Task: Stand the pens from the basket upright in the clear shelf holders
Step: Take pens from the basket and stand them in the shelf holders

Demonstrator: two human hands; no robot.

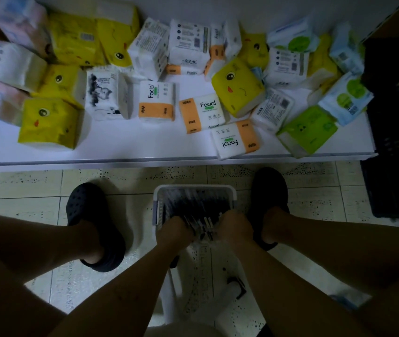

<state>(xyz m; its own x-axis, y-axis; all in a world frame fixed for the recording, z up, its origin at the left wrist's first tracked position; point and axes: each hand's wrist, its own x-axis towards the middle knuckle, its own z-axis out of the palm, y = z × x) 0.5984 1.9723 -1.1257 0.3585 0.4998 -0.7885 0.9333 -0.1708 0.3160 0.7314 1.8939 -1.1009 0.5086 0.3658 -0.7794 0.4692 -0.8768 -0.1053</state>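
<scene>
Inside basket (194, 189), left hand (174, 231), right hand (234, 229) — both gripping pens (202, 223)

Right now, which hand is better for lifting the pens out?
Neither clearly: the left hand and right hand are both in the basket, against the pens from opposite sides. The holders are out of view.

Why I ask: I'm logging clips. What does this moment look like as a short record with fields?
basket: white, on the floor between the person's shoes
pens: dark, heaped in the basket
left hand: in the basket, grips pens
right hand: in the basket, grips pens
shelf: white, bearing scattered tissue packs
clear holders: not in view
crate: black, right of the shelf
</scene>
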